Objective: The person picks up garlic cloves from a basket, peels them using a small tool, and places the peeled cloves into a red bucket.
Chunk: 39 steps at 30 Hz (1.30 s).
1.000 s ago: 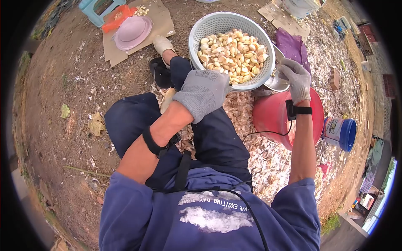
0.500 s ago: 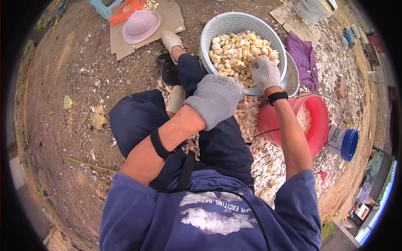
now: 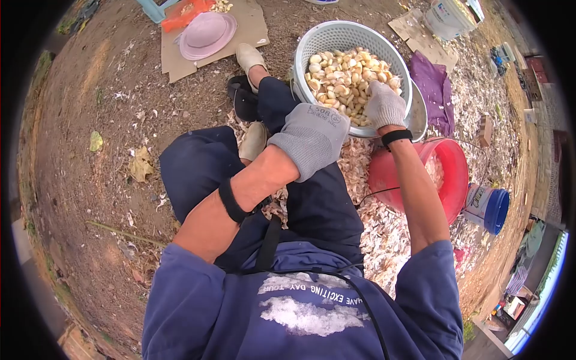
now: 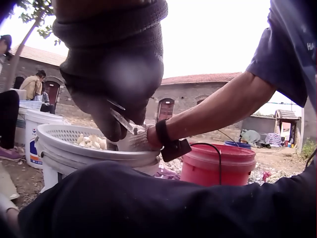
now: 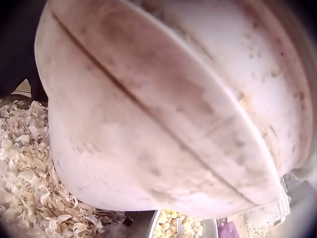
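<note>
A pale grey basket (image 3: 336,39) full of garlic cloves (image 3: 342,78) stands in front of my knees. My gloved left hand (image 3: 315,135) hovers beside its near rim, back upward. In the left wrist view it grips a small knife (image 4: 124,121), whose metal blade points down past the fingers. My gloved right hand (image 3: 384,105) reaches over the rim into the cloves at the basket's right side. Its fingertips are hidden, and I cannot tell whether it pinches a clove. A metal bowl (image 3: 419,114) sits against the basket's right side; more cloves lie in a bowl (image 5: 214,229) in the right wrist view.
A red bucket (image 3: 453,159) stands under my right forearm, with a blue-lidded tub (image 3: 480,207) beyond it. Garlic skins (image 3: 384,240) cover the ground there. A purple cloth (image 3: 433,90) lies right of the basket; a pink hat (image 3: 208,36) rests on cardboard at upper left.
The right hand has swung left from over the metal bowl into the basket of cloves, then dipped slightly. The left hand keeps its place by the rim while the head view has shifted a little.
</note>
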Motion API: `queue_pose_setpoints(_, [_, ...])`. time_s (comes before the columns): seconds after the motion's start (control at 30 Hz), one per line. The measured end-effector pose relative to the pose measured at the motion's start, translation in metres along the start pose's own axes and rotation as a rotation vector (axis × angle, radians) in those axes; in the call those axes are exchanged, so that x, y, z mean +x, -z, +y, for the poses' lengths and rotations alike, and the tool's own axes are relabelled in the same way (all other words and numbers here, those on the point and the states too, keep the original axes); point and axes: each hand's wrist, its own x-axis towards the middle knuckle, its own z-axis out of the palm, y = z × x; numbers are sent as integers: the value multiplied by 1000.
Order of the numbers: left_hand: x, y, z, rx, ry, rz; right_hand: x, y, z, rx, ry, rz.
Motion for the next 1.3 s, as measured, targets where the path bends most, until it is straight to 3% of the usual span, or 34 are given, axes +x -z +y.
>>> queue_pose_setpoints(0.13, [0,6,2,18,-2,-39,-6,8,17,63,-37,-14])
queue_pose_setpoints(0.23, [0,5,3,-12,-53,4,-11,12,10,196,-7,76])
queue_pose_setpoints(0.3, [2,1,4,-5,-51,6,-12,12,2,271,129,70])
queue_pose_setpoints(0.4, [2,1,5,10,-41,-4,-2,-6,-7,49,132,-26])
queue_pose_setpoints(0.43, [2,2,5,16,-32,-20,-1,-11,-7,9,173,16])
queue_pose_setpoints(0.57, [0,5,4,53,-10,-40,-2,-5,-3,70,112,-24])
queue_pose_setpoints(0.63, [1,3,2,66,-8,-31,-9,0,5,350,18,-5])
queue_pose_setpoints(0.67, [1,3,2,64,-10,-32,-14,3,8,349,16,-6])
queue_pose_setpoints(0.73, [3,4,0,-3,1,-9,-23,16,13,801,-127,34])
queue_pose_setpoints(0.8, [5,-2,-1,-7,2,42,-34,31,10,889,-178,3])
queue_pose_setpoints(0.87, [7,-3,1,-13,-2,90,-47,59,-2,1228,-286,-68])
queue_pose_setpoints(1.03, [9,0,1,-96,66,101,-83,98,-26,1503,-406,-124])
queue_pose_setpoints(1.3, [11,7,10,-201,124,39,-120,92,-29,1627,-385,-122])
